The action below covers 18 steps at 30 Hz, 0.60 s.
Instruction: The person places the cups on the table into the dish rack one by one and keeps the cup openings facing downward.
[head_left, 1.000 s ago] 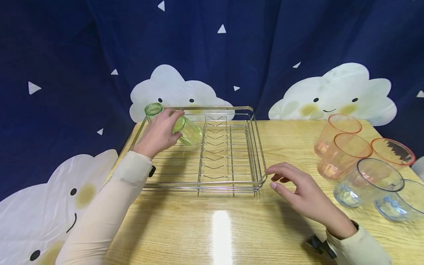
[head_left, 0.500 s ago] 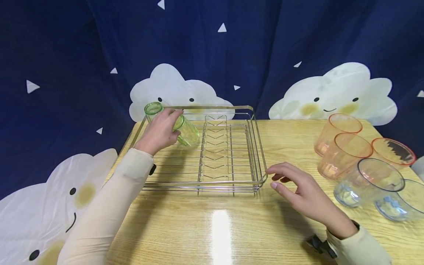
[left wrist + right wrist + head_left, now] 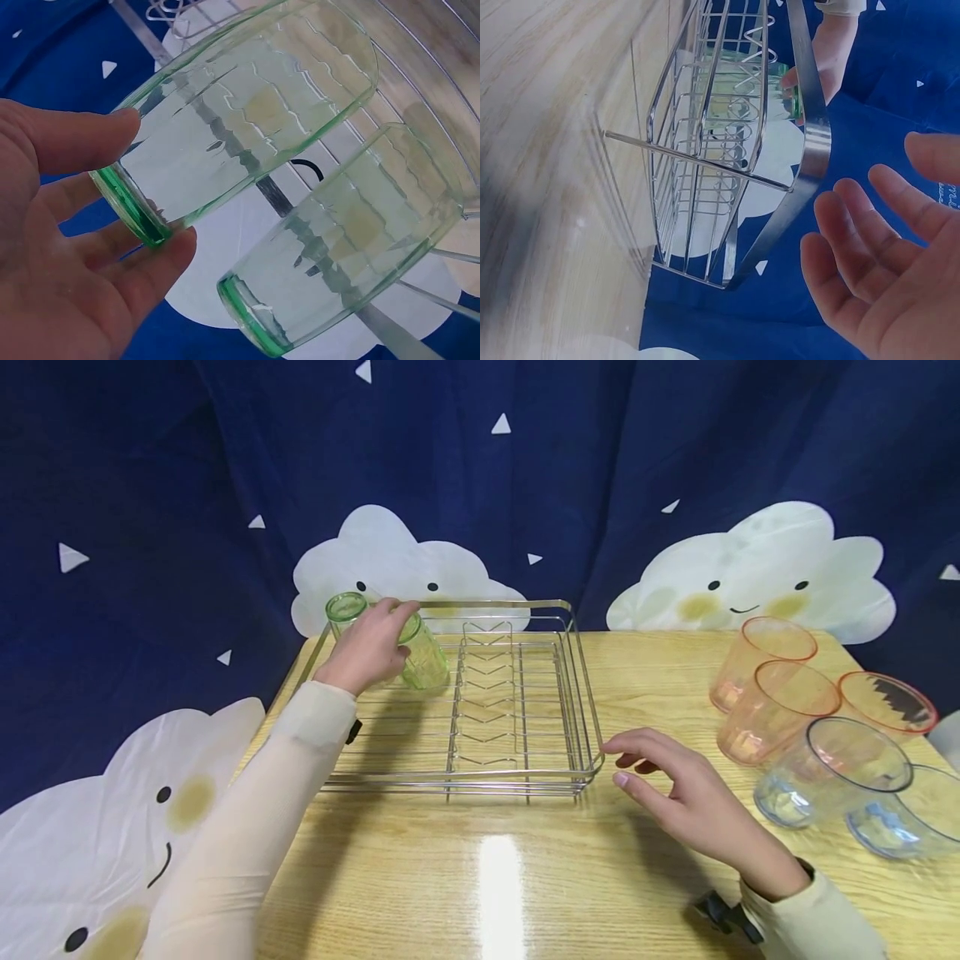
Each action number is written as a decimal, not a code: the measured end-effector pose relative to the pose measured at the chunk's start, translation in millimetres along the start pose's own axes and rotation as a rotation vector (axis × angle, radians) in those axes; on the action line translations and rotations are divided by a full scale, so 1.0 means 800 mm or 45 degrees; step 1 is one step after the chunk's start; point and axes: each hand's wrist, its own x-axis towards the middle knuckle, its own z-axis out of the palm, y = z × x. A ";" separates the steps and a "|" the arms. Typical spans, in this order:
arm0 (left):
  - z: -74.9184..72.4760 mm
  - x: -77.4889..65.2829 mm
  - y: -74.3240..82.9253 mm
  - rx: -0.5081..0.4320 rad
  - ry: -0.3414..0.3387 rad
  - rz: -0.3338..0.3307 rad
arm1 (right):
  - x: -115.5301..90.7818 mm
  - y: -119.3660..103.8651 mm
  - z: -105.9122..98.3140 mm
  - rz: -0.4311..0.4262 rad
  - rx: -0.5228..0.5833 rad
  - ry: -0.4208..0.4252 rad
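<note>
My left hand (image 3: 367, 647) holds a clear green drinking glass (image 3: 426, 662) near its thick base. The glass stands upside down, a little tilted, inside the wire dish rack (image 3: 467, 774). Thumb and fingers lie on opposite sides of that base in the left wrist view. A second green glass (image 3: 345, 240), likewise base up, is beside it at the rack's back left corner. My right hand (image 3: 686, 797) hovers by the rack's front right corner with loosely bent fingers and nothing in them. In the head view the left hand hides part of both green glasses.
On the right of the wooden table (image 3: 390, 877) stand several upright tumblers: orange ones such as the orange tumbler (image 3: 780, 714) and blue ones such as the blue tumbler (image 3: 832, 777). A navy curtain (image 3: 570, 460) with clouds hangs behind the table.
The held green glass has come slightly more upright, its lower end shifting left. My left hand has turned a little with it. The right hand and the tumblers have stayed put.
</note>
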 end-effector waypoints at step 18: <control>0.009 0.033 0.001 -0.033 -0.125 -0.135 | -0.005 0.004 0.003 -0.028 -0.002 0.006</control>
